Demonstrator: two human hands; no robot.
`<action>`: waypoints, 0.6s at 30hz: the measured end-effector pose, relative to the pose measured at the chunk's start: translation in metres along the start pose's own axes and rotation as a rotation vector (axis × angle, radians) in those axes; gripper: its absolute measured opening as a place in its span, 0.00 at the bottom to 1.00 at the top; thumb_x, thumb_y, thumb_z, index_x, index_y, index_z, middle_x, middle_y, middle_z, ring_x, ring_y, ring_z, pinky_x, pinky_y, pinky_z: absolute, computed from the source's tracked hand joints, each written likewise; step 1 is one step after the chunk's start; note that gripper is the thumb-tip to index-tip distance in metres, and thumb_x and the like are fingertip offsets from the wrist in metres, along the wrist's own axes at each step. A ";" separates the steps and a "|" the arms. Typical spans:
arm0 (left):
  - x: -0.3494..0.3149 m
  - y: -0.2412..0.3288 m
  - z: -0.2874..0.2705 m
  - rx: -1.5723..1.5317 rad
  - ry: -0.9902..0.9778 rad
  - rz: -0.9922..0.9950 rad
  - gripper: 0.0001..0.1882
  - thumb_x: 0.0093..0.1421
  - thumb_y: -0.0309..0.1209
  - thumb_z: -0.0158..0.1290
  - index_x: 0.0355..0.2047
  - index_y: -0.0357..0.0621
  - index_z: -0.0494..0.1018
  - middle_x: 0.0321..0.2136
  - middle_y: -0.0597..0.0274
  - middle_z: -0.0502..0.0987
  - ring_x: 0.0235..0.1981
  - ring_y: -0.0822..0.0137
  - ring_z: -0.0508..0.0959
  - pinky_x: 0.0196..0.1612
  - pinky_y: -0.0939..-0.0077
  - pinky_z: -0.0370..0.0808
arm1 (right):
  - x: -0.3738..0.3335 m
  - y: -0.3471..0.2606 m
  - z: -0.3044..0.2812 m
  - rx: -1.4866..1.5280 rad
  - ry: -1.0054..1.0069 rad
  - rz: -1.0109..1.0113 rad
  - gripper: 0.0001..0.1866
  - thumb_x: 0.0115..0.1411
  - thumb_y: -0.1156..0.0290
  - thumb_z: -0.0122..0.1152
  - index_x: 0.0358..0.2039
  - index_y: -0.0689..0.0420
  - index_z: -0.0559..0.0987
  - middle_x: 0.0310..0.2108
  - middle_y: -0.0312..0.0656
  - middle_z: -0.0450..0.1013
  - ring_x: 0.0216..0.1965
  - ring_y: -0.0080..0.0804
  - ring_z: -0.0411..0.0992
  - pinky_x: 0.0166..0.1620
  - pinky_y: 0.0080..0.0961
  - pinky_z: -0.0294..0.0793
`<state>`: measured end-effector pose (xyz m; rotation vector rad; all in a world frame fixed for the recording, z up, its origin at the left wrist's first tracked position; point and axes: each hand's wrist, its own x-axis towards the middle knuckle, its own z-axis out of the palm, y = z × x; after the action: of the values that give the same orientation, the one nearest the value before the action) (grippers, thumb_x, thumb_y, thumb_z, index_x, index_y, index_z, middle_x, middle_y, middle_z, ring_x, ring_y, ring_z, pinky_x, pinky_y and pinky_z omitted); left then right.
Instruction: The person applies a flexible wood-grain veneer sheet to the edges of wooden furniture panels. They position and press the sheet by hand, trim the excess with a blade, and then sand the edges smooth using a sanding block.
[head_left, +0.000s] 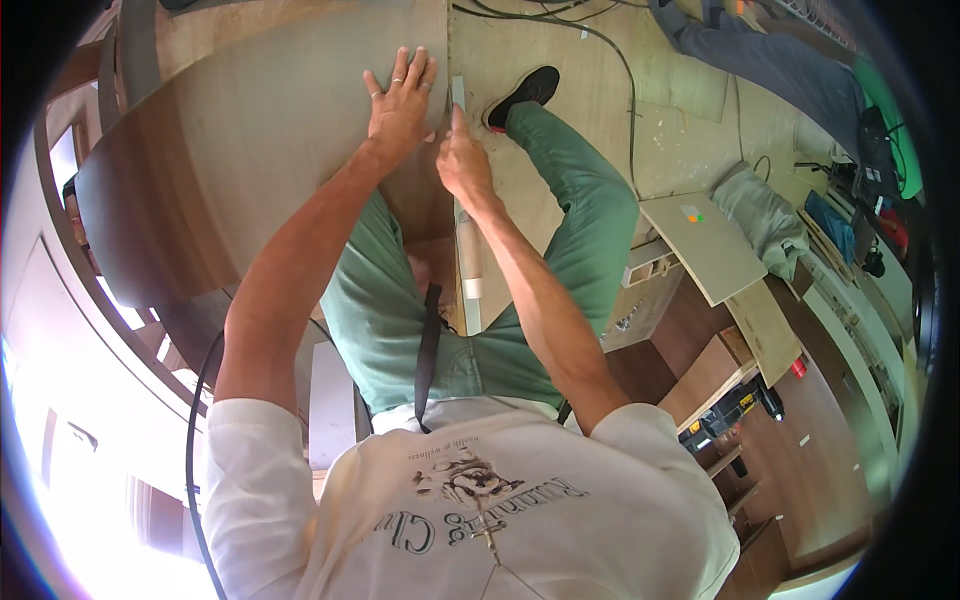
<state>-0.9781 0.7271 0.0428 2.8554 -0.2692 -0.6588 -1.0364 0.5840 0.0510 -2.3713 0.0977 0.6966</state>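
Observation:
My left hand (400, 105) lies flat with fingers spread on a large brown wood-look panel (270, 130), near its right edge. Just right of that edge, my right hand (465, 165) is closed with the index finger stretched forward along a pale narrow strip (458, 90). Whatever the right hand grips, if anything, is hidden under the palm. Between my legs, in line with the strip, shows a tan rounded piece with a white end (472, 288); whether it joins what is under my hand I cannot tell.
A black cable (625, 70) curves across the floor. Another person's grey-clad leg (770, 70) is at the upper right. To the right are loose boards (700, 235), a crumpled grey cloth (760, 215) and a yellow-black power tool (725, 412). My shoe (525, 95) rests beyond my right hand.

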 end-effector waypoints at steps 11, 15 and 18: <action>0.012 0.018 -0.013 -0.017 0.041 0.035 0.63 0.44 0.42 0.75 0.74 0.47 0.48 0.75 0.63 0.45 0.77 0.54 0.43 0.66 0.21 0.57 | -0.003 0.005 -0.008 0.032 0.051 0.048 0.32 0.68 0.72 0.49 0.71 0.63 0.56 0.30 0.67 0.77 0.33 0.67 0.78 0.39 0.59 0.77; 0.010 0.011 -0.013 -0.015 0.002 0.000 0.64 0.43 0.43 0.75 0.75 0.48 0.48 0.75 0.63 0.45 0.77 0.54 0.43 0.67 0.21 0.56 | -0.006 0.009 -0.013 0.031 -0.024 0.042 0.34 0.67 0.73 0.50 0.72 0.62 0.55 0.31 0.66 0.78 0.34 0.67 0.78 0.39 0.60 0.76; 0.009 0.013 -0.014 -0.016 -0.060 0.015 0.65 0.42 0.43 0.76 0.75 0.49 0.48 0.75 0.63 0.45 0.77 0.54 0.42 0.67 0.20 0.56 | -0.027 0.002 -0.006 0.034 0.020 0.137 0.35 0.65 0.74 0.51 0.72 0.61 0.54 0.31 0.66 0.78 0.34 0.68 0.77 0.39 0.60 0.76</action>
<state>-0.9655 0.7149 0.0542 2.8189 -0.2937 -0.7419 -1.0571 0.5757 0.0669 -2.3555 0.2812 0.7293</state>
